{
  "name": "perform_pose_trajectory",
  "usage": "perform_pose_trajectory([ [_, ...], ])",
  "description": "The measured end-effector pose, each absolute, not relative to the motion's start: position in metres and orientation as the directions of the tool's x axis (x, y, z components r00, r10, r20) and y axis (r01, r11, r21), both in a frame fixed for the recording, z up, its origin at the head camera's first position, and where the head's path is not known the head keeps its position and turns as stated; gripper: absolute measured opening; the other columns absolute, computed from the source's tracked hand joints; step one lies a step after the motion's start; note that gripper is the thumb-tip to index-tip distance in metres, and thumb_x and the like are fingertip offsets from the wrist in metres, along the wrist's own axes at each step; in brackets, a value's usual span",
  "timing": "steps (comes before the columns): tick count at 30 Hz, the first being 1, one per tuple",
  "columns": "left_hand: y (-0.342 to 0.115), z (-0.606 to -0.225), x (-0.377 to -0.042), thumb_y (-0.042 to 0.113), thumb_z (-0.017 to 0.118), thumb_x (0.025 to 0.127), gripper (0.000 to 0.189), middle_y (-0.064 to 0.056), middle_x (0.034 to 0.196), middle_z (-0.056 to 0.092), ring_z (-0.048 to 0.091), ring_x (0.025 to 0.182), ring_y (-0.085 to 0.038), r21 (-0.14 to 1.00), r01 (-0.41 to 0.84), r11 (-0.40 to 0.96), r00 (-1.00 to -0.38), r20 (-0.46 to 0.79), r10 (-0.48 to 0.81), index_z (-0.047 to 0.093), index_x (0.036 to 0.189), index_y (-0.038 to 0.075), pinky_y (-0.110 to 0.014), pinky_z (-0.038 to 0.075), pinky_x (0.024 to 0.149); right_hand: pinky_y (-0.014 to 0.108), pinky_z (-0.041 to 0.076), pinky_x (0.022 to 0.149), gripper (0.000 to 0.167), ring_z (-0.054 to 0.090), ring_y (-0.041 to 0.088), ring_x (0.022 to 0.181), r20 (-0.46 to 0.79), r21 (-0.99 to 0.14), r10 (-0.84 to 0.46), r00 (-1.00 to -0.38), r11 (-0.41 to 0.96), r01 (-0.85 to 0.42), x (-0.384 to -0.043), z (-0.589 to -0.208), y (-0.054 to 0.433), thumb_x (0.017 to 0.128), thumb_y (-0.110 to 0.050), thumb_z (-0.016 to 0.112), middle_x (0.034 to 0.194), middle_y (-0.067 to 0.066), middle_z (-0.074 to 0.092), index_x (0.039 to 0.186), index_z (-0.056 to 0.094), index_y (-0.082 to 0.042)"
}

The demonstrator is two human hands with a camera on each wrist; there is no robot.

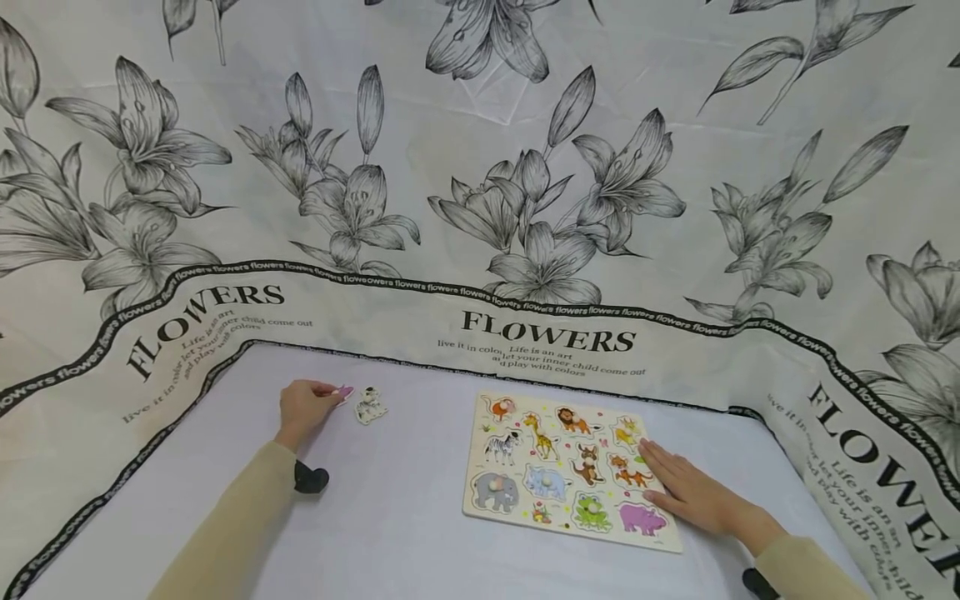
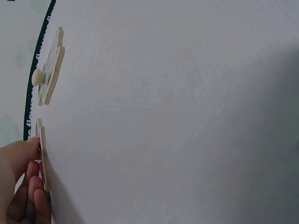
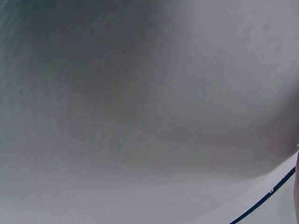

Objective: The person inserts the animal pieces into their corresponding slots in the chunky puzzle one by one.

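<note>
My left hand (image 1: 303, 410) pinches a purple puzzle piece (image 1: 344, 392) at the left of the table. In the left wrist view the piece (image 2: 44, 158) stands on edge between thumb and fingers. Just beyond it lies a black-and-white animal puzzle piece (image 1: 370, 407), whose pale knob (image 2: 38, 77) shows in the left wrist view. Over to the right, my right hand (image 1: 693, 492) lies flat with straight fingers at the right edge of a wooden animal puzzle board (image 1: 513, 518). Only a sliver of that hand enters the right wrist view.
Animal pictures fill the board, among them an elephant (image 1: 495, 493), a giraffe (image 1: 540, 437) and a frog (image 1: 592, 512). White cloth covers the table (image 1: 390, 508). A flower-printed curtain (image 1: 420, 333) stands along its back and sides.
</note>
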State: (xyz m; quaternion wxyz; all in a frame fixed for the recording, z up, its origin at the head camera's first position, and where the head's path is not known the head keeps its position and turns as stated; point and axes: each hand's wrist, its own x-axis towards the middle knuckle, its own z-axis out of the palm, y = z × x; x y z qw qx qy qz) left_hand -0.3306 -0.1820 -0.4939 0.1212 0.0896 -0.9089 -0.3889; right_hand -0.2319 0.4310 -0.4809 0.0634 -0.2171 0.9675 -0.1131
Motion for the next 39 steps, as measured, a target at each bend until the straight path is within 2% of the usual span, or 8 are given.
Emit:
perform_pose_trajectory([
  [10,-0.18,-0.489,-0.326,0.016,0.07,0.084,0.022,-0.02,0.096,0.073,0.064,0.097,-0.037,0.732,-0.08,0.676,-0.95,0.15,-0.274,0.074,0.097,-0.002,-0.044,0.045,0.082,-0.003,-0.015,0.097,0.073,0.023,0.04,0.142,-0.077,-0.231,-0.432,-0.899,0.884,-0.406,-0.23,-0.478,0.429,0.097,-0.049,0.047,0.158,0.02,0.022,0.151,0.026,-0.005],
  [17,-0.181,-0.483,-0.32,0.014,0.07,0.084,0.021,-0.02,0.094,0.073,0.065,0.092,-0.035,0.712,-0.044,0.701,-0.951,0.185,-0.248,0.073,0.097,-0.002,-0.045,0.046,0.082,-0.004,-0.016,0.095,0.074,0.022,0.045,0.141,-0.096,-0.235,-0.424,-0.901,0.889,-0.393,-0.231,-0.475,0.427,0.097,-0.05,0.047,0.158,0.02,0.021,0.151,0.025,-0.004],
  [24,-0.175,-0.481,-0.315,0.016,0.071,0.083,0.022,-0.018,0.09,0.073,0.066,0.087,-0.032,0.706,0.0,0.708,-0.944,0.233,-0.232,0.074,0.097,0.0,-0.044,0.046,0.079,-0.004,-0.015,0.096,0.074,0.023,0.043,0.141,-0.085,-0.239,-0.426,-0.901,0.886,-0.397,-0.23,-0.475,0.426,0.097,-0.048,0.048,0.157,0.021,0.022,0.151,0.026,-0.004],
  [27,-0.169,-0.48,-0.314,0.016,0.071,0.083,0.021,-0.017,0.09,0.074,0.066,0.083,-0.029,0.714,0.0,0.7,-0.947,0.225,-0.228,0.074,0.098,0.001,-0.041,0.046,0.076,-0.003,-0.015,0.097,0.073,0.021,0.036,0.145,-0.071,-0.237,-0.433,-0.899,0.882,-0.406,-0.229,-0.476,0.427,0.097,-0.048,0.047,0.157,0.021,0.023,0.151,0.026,-0.004],
  [30,-0.162,-0.477,-0.311,0.016,0.071,0.084,0.02,-0.015,0.09,0.074,0.066,0.082,-0.026,0.727,0.001,0.686,-0.95,0.214,-0.225,0.074,0.098,0.002,-0.038,0.048,0.074,-0.003,-0.014,0.098,0.072,0.012,0.02,0.149,-0.058,-0.237,-0.441,-0.896,0.878,-0.417,-0.229,-0.478,0.428,0.097,-0.048,0.047,0.157,0.02,0.023,0.151,0.026,-0.005],
  [34,-0.15,-0.474,-0.306,0.014,0.072,0.083,0.018,-0.014,0.087,0.074,0.066,0.078,-0.022,0.748,0.028,0.663,-0.95,0.226,-0.215,0.075,0.096,0.002,-0.031,0.048,0.068,-0.002,-0.014,0.099,0.071,0.0,0.001,0.146,-0.044,-0.236,-0.45,-0.892,0.872,-0.428,-0.229,-0.479,0.429,0.098,-0.048,0.046,0.157,0.02,0.023,0.151,0.026,-0.005],
  [36,-0.144,-0.473,-0.305,0.014,0.073,0.082,0.017,-0.013,0.085,0.074,0.065,0.076,-0.02,0.756,0.048,0.653,-0.949,0.239,-0.207,0.075,0.095,0.003,-0.027,0.047,0.064,-0.002,-0.014,0.099,0.071,0.001,0.002,0.147,-0.044,-0.234,-0.449,-0.892,0.873,-0.428,-0.229,-0.48,0.429,0.098,-0.048,0.046,0.157,0.02,0.023,0.151,0.025,-0.005],
  [39,-0.135,-0.475,-0.304,0.014,0.075,0.082,0.016,-0.012,0.084,0.074,0.065,0.074,-0.019,0.768,0.079,0.636,-0.95,0.252,-0.187,0.076,0.093,0.004,-0.024,0.046,0.061,-0.002,-0.014,0.099,0.072,0.011,0.018,0.149,-0.043,-0.227,-0.447,-0.893,0.875,-0.427,-0.23,-0.48,0.429,0.097,-0.048,0.046,0.157,0.02,0.023,0.151,0.025,-0.005],
])
